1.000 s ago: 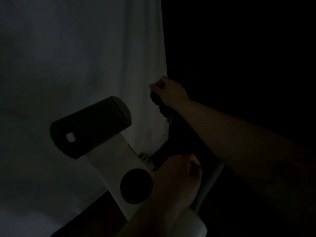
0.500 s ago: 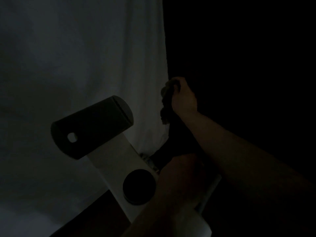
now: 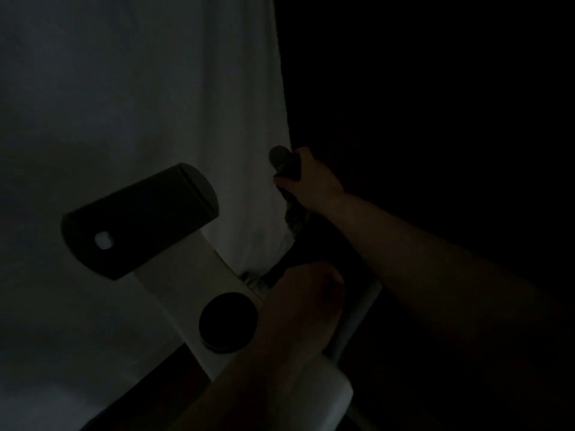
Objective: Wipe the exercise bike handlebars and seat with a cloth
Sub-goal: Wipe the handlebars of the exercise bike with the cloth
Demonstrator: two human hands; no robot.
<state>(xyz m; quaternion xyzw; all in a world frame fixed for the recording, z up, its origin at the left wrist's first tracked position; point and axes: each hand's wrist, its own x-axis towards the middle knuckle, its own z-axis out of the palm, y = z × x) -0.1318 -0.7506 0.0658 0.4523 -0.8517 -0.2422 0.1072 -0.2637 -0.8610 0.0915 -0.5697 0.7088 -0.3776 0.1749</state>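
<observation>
Centre right of frame: right hand grips cloth around handlebar end. Cloth soft, limp; bar rigid. Left hand curled lower down; its hold unclear.

Dim head view. Right hand grips the dark handlebar end, a cloth hanging just below its fingers. Left hand rests curled on the nearer bar, beside a round dark knob on the white frame.

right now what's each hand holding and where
The right hand grips the handlebar near its end, with a cloth hanging below it. Too dark to tell what the left hand holds.
</observation>
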